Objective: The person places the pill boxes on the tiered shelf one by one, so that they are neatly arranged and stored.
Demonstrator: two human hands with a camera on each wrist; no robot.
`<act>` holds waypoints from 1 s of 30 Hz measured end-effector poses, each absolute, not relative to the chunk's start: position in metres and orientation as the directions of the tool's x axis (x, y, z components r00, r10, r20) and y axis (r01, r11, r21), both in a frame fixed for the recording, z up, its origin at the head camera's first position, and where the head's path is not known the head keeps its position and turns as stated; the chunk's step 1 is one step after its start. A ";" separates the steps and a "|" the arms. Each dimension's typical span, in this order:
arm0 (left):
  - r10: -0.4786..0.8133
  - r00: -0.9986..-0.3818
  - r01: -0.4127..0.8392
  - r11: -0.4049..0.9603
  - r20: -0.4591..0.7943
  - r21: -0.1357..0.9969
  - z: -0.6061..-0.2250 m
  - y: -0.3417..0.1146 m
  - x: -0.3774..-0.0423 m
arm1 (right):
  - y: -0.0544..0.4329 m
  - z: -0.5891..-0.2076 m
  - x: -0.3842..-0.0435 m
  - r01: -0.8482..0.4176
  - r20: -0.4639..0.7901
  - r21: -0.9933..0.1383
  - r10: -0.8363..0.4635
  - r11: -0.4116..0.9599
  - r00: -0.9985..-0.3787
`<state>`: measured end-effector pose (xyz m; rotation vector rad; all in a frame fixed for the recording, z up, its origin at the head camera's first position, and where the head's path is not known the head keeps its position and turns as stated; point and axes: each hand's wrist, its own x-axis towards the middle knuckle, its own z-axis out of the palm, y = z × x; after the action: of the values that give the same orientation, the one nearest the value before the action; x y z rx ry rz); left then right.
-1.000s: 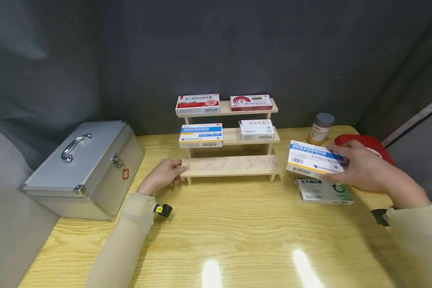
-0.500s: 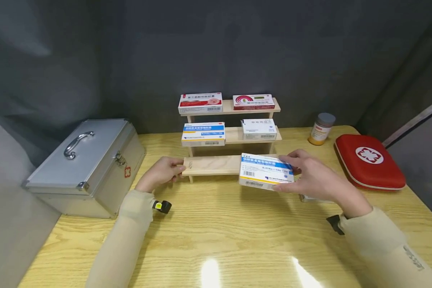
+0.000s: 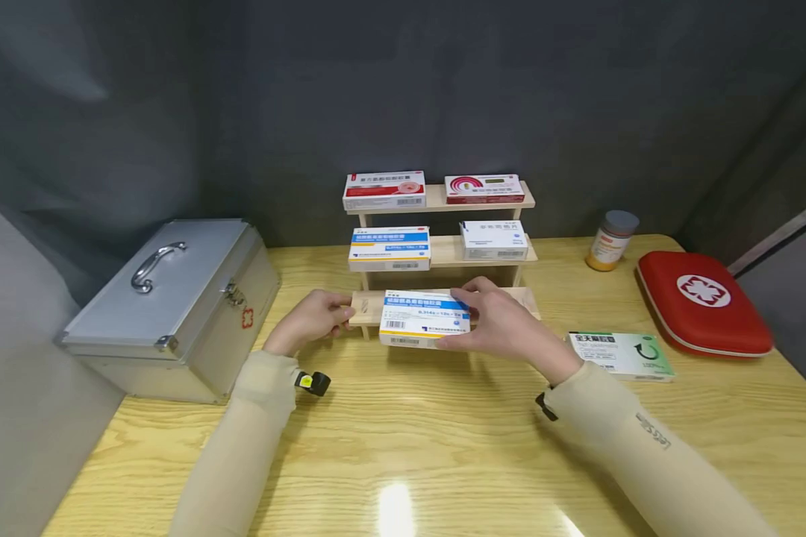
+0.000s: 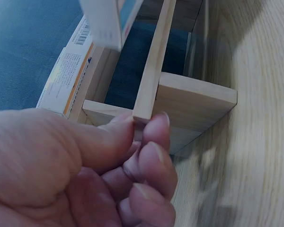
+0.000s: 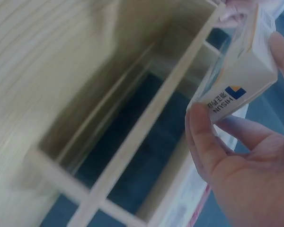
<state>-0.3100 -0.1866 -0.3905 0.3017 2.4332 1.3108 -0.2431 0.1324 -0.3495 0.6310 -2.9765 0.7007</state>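
A three-tier wooden display rack (image 3: 368, 304) stands on the table in the head view. My left hand (image 3: 312, 321) pinches the left end of its lowest shelf; the left wrist view has thumb and fingertips on the board's end (image 4: 146, 97). My right hand (image 3: 507, 324) grips a white-and-blue medicine box (image 3: 419, 317) by its right end, tilted over the left half of that shelf. In the right wrist view the box (image 5: 248, 75) sits between thumb and fingers. Another white-and-blue box (image 3: 389, 248) and a white box (image 3: 493, 240) lie on the middle shelf.
Two red-and-white boxes, one at left (image 3: 384, 190), lie on the top shelf. A silver metal case (image 3: 168, 313) stands at left. To the right are a grey-capped bottle (image 3: 611, 240), a red zip case (image 3: 705, 306) and a green-and-white medicine box (image 3: 621, 354) lying flat.
My right hand has carried the white-and-blue medicine box leftward, from above the green-and-white box to over the lowest shelf. My left hand keeps its pinch on the shelf end.
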 end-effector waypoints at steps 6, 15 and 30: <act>0.345 -0.916 0.017 0.542 -0.204 0.840 -0.394 -0.184 -0.311 | 0.109 -0.361 -0.258 -0.406 0.117 -0.447 -0.399 0.797 -0.910; 0.352 -0.910 -0.010 0.509 -0.219 0.861 -0.394 -0.180 -0.313 | 0.092 -0.371 -0.274 -0.412 0.154 -0.440 -0.385 0.798 -0.910; 0.330 -0.912 -0.046 0.510 -0.245 0.859 -0.390 -0.185 -0.313 | 0.084 -0.371 -0.288 -0.393 0.113 -0.447 -0.386 0.803 -0.916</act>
<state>-0.3126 -0.1855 -0.3899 0.2347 2.3776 1.3683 -0.2876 0.0838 -0.3710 0.6409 -2.9672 0.7419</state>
